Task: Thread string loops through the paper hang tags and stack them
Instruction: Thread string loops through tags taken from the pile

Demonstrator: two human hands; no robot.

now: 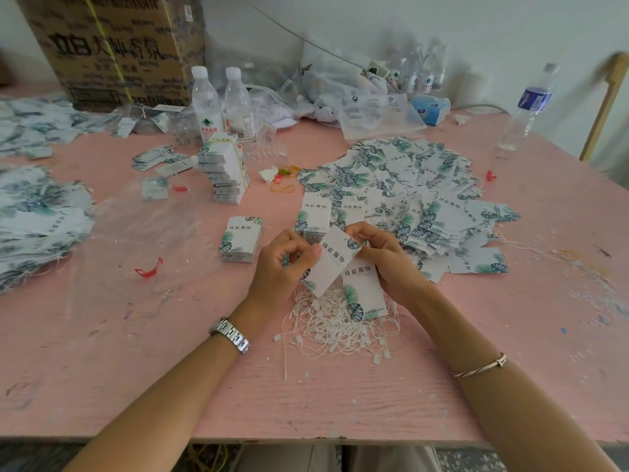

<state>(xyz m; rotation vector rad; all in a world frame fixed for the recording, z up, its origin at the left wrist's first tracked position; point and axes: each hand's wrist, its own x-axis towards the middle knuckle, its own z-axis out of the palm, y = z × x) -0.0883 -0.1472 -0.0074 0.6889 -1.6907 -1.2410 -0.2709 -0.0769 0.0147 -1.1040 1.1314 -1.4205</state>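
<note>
Left hand (282, 264) curled, pinching the left edge of a hang tag (328, 264); right hand (384, 264) pinching its top corner by the leaf print, likely where the hole sits; hole and any string end hidden by fingers, can't tell if threaded; tag held tilted just above the string loops (340, 325) tangled on the pink worktop (136, 369); second tag (362, 291) lies on the strings by the right hand; risks: loops are tangled, so pulling one may drag several; a hard tug could tear the hole; neat stack (241, 238) near the left hand could get knocked.
</note>
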